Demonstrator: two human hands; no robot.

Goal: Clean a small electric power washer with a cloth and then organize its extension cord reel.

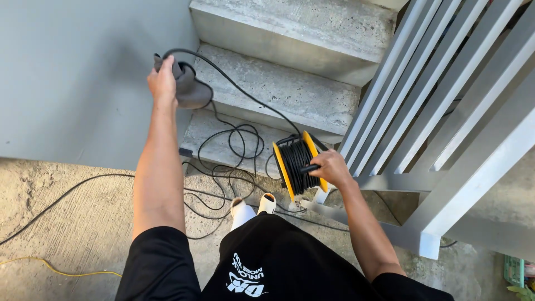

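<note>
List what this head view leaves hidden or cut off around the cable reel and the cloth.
- Reel handle: covered by the right hand on the yellow cable reel.
- Black cable: hidden where it passes through the grey cloth in the left hand; its far end runs off the left edge.
- Far side of the reel: turned away.
- Yellow cord: cut off at the left edge and by the sleeve.

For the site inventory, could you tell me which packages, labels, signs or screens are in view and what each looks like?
Printed logo: white lettering on the person's black shirt, bottom centre.
Green box: bottom right corner, on the ground, mostly cut off; a package perhaps, too small to tell.
No signs or screens.
</note>
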